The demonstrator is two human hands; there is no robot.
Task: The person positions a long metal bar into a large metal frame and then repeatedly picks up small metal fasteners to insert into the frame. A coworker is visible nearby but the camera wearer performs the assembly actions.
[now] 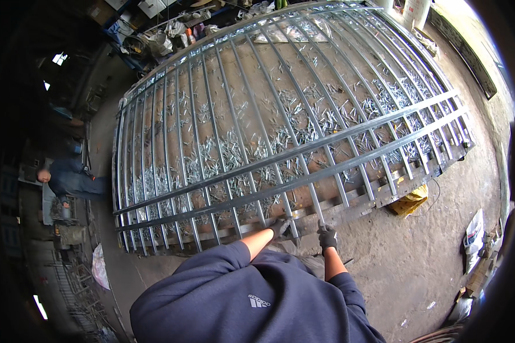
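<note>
Though gloved, right fingers [328, 240] at bar end [318, 211]

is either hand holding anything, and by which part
The right hand grips a metal bar by its near end. The left hand is beside another bar; whether it grips it cannot be told.

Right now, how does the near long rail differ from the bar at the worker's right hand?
Direction: the near rail runs across from left to right, while the bar runs away from the gloved right hand.
Contact: the bar's near end is at that hand; no hand is on the near rail.
Tone: the near rail looks darker, the bar paler.
Both are long, grey and metallic-looking.
</note>
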